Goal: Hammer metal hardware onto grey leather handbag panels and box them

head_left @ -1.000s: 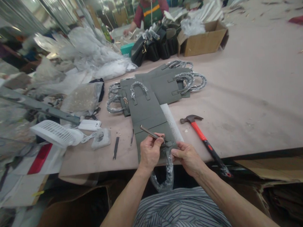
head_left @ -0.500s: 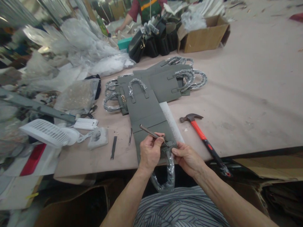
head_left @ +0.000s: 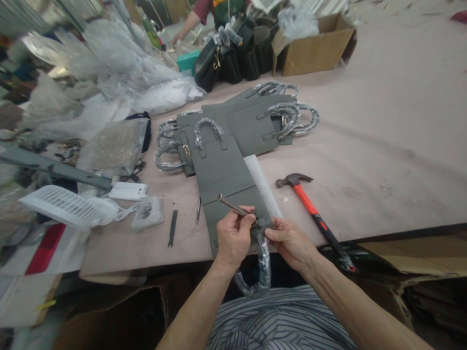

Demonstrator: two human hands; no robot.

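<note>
A slim metal rod-like tool (head_left: 231,204) is pinched in my left hand (head_left: 234,236), its inner end close to a small metal fitting near the handle's base. My right hand (head_left: 291,243) grips the edge of the grey bag panel (head_left: 221,165) beside that handle base, thumb on top. The plastic-wrapped handle (head_left: 264,268) hangs over the table's front edge between my wrists. At the panel's far end a second wrapped handle (head_left: 209,126) lies flat. The tool's exact contact with the fitting is hidden by my fingers.
A claw hammer (head_left: 309,203) lies to the right. On the left are a dark flat strip tool (head_left: 173,228), a thin metal punch (head_left: 198,210) and a white fan (head_left: 66,204). Behind lie more grey panels (head_left: 250,124), black bags (head_left: 229,63), a cardboard box (head_left: 313,52) and a co-worker's arm (head_left: 188,26).
The metal tool's outer end has dipped slightly and shifted a little right. Both hands keep their places on the panel. The whole view has shifted slightly.
</note>
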